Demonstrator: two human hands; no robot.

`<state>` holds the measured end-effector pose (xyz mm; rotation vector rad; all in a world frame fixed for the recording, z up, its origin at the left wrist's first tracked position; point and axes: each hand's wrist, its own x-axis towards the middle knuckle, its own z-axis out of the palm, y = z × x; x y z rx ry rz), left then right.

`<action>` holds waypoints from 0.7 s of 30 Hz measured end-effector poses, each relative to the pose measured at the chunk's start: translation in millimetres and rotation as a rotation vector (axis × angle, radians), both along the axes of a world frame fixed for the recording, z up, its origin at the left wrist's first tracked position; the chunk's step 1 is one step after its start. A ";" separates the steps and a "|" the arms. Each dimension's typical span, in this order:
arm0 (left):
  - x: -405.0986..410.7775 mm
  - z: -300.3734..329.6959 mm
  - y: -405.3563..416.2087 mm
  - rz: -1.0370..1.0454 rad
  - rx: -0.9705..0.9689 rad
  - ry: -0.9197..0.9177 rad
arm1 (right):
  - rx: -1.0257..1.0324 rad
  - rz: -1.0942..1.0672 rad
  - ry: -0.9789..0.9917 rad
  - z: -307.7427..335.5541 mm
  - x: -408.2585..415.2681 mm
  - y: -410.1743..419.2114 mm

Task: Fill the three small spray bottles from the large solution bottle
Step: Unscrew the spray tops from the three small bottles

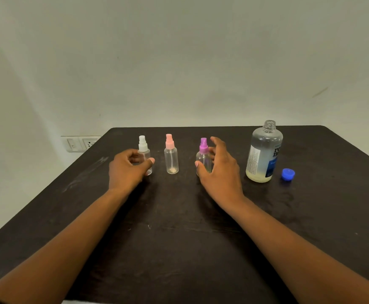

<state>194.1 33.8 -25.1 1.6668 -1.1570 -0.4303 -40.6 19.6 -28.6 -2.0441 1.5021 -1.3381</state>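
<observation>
Nearest: two bare forearms reaching forward over the dark counter (pixel 179 249). Beyond them, the hands. Left hand (pixel 127 170) curled round the lower body of the white-capped spray bottle (pixel 143 153), thumb in front, fingers behind, holding it upright on the counter. Right hand (pixel 219 170) spread wide around the purple-capped spray bottle (pixel 203 154), thumb at its near side, fingers extended past its far side; contact uncertain, grip apparently not yet closed. Between these two, standing free, the pink-capped spray bottle (pixel 170 156). All three small bottles in one row across mid-counter, clear-walled, spray heads on, appearing empty apart from a faint residue at the base of the pink-capped one. To the right, well apart from the right hand, the large solution bottle (pixel 263 153), upright, neck open, only a shallow layer of liquid at its base. Just beside it, its blue cap (pixel 288 174) on the counter. Farthest: pale wall, a socket plate (pixel 80 143) at left.

Step judged in hand: the start, taking hold of small bottles before any filling. Next move likely calling for removal of a spray head, one hand steadying the body, the other twisting the top, before pouring.
</observation>
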 end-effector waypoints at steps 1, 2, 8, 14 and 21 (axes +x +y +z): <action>-0.7 -1.1 0.9 0.003 -0.001 -0.003 | 0.008 0.001 0.000 -0.3 -0.4 -0.1; -1.0 -2.1 1.3 0.005 -0.002 -0.005 | 0.013 0.002 -0.001 -0.5 -0.6 -0.1; -3.5 -1.0 3.9 0.019 0.008 -0.017 | 0.038 -0.001 0.003 -2.2 -1.5 -2.6; -25.1 15.4 37.2 0.177 -0.526 -0.216 | 0.014 -0.006 -0.049 0.4 -1.7 -1.8; -102.5 31.4 21.0 -0.265 -0.489 -0.232 | -0.156 -0.028 -0.321 10.1 -3.9 1.1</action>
